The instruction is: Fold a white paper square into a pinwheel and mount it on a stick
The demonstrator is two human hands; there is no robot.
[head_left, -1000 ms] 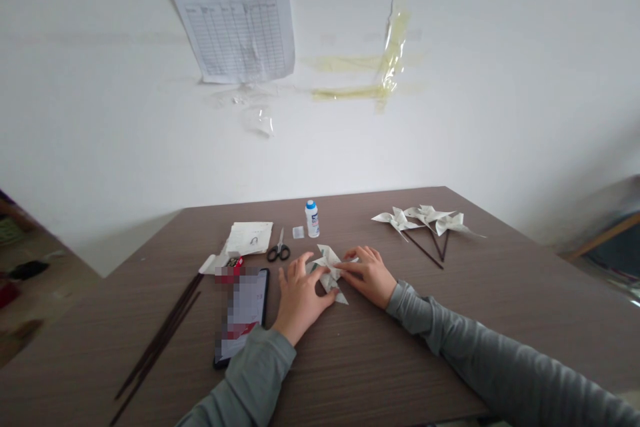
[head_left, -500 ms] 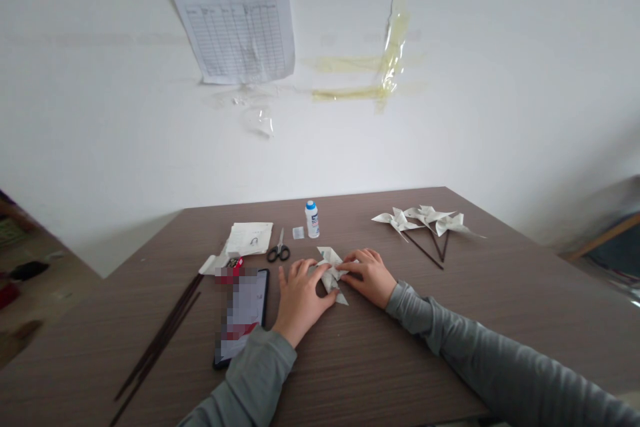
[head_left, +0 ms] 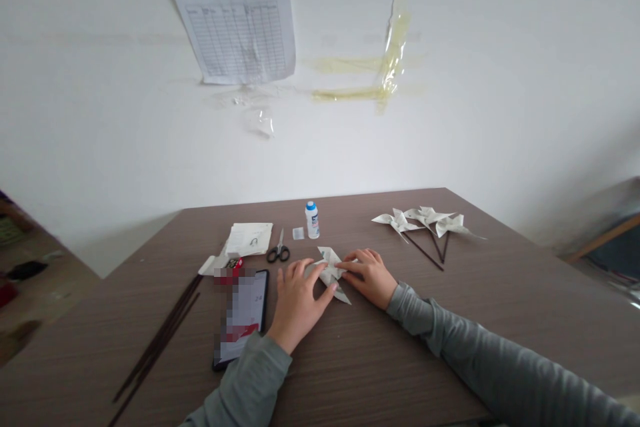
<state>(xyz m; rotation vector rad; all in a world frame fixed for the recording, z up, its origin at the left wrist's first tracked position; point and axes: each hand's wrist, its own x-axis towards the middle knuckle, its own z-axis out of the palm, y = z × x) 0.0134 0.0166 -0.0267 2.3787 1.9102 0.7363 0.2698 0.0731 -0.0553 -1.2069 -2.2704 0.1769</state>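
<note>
A white paper pinwheel (head_left: 330,271) with pointed blades lies on the table between my hands. From the left, my left hand (head_left: 299,301) holds it with curved fingers and a thumb on its lower blade. My right hand (head_left: 369,275) grips the pinwheel from the right, thumb and fingers close to its centre. Part of the paper is hidden under my fingers. Beyond it stands a white glue bottle (head_left: 313,223) with a blue cap. Black-handled scissors (head_left: 278,251) rest to the left, beside a stack of paper (head_left: 249,239).
A phone (head_left: 245,317) lies beside my left forearm, with a small red box (head_left: 231,271) above it. Dark thin sticks (head_left: 163,337) lie further left. Several finished pinwheels on sticks (head_left: 429,217) are at the back right. A small clear piece (head_left: 299,233) sits by the bottle.
My left hand has shifted slightly left and its thumb has moved on the lower blade, which sits flatter and points a little further right. My right hand has barely moved.
</note>
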